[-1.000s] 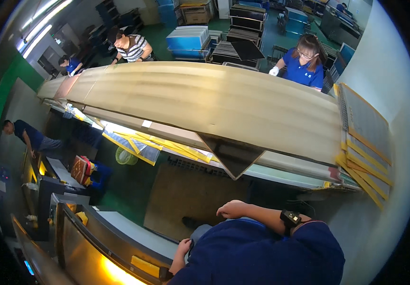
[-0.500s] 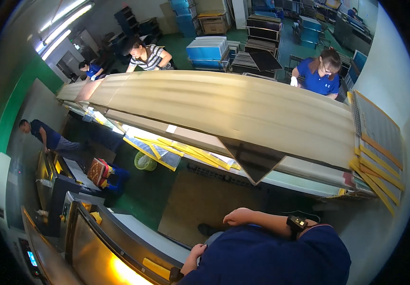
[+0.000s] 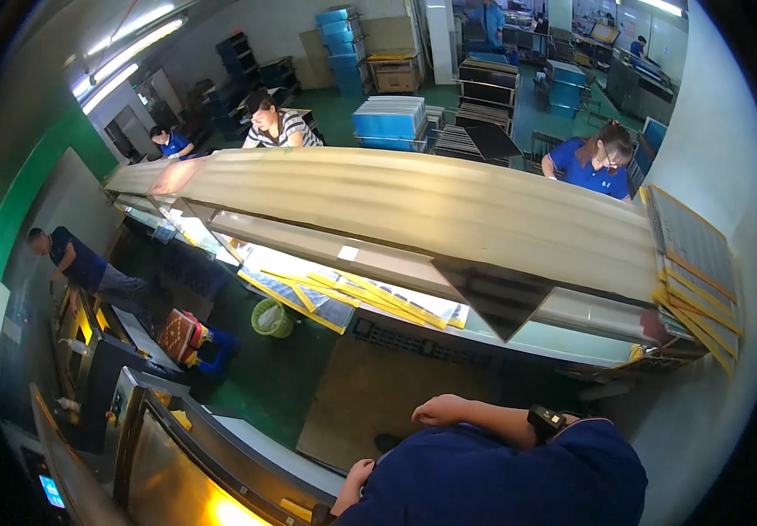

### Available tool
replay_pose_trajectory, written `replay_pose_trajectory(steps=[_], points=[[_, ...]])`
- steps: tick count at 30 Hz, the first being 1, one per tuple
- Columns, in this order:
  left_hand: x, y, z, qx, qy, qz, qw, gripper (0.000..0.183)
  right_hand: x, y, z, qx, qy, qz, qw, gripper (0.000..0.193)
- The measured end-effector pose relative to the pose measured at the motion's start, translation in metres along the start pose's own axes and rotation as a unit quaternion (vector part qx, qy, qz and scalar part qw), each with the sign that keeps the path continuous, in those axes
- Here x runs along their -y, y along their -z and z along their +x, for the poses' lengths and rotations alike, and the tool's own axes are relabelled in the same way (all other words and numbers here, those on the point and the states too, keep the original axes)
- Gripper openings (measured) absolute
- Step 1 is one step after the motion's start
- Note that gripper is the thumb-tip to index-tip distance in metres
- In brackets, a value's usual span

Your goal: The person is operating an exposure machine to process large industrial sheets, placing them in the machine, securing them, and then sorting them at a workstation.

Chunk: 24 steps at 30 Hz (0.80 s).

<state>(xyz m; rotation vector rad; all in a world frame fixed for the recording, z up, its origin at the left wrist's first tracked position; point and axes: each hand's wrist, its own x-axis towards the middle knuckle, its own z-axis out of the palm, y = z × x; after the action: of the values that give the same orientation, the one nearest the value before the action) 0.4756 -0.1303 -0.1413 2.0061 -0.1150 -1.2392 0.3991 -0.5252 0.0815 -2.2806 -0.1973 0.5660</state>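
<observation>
Bent across in front of my dark blue shirt, my right arm ends in my right hand (image 3: pixel 440 409), whose fingers are curled in loosely with nothing visible in them. A small black device (image 3: pixel 546 421) is strapped on that arm. Lower and to the left, my left hand (image 3: pixel 361 472) hangs close to my body, its fingers curled and no object showing in it. Nearest to it is a machine with a framed glass-like panel (image 3: pixel 168 473) that glows yellow. Both hands are apart from the machine and from the long bench (image 3: pixel 378 188) ahead.
A dark square plate (image 3: pixel 501 298) juts from the bench's near edge. Yellow-edged sheets (image 3: pixel 369 294) lie on its lit lower shelf; more yellow-edged frames (image 3: pixel 698 280) lean at the right end. A green basket (image 3: pixel 271 318) stands on the floor. Several people work beyond the bench and at left.
The view has shifted, so the bench sits slightly lower and further right. My right hand is slightly higher against my body. The person at far right has lowered a gloved hand behind the bench.
</observation>
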Motion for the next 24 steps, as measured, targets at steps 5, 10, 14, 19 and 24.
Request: replay_pose_trajectory(steps=[5,10,14,19,24], points=[[-0.028,0.06,-0.014,-0.098,0.031,-0.045,0.994,0.032,0.034,-0.004,0.048,0.033,0.018,-0.012,0.999,0.028],[-0.065,0.134,-0.067,-0.323,-0.07,-0.211,0.92,0.021,0.06,-0.017,0.115,0.085,0.048,-0.031,0.995,0.029],[-0.065,0.186,-0.137,-0.585,-0.158,-0.11,0.788,0.027,0.112,-0.025,0.169,0.139,0.127,-0.073,0.979,0.028],[-0.012,0.218,-0.215,-0.729,-0.065,0.056,0.679,0.027,0.175,-0.058,0.212,0.174,0.195,-0.091,0.961,0.029],[0.079,0.211,-0.226,-0.747,0.141,0.034,0.649,0.026,0.206,-0.074,0.234,0.245,0.223,-0.081,0.94,0.029]])
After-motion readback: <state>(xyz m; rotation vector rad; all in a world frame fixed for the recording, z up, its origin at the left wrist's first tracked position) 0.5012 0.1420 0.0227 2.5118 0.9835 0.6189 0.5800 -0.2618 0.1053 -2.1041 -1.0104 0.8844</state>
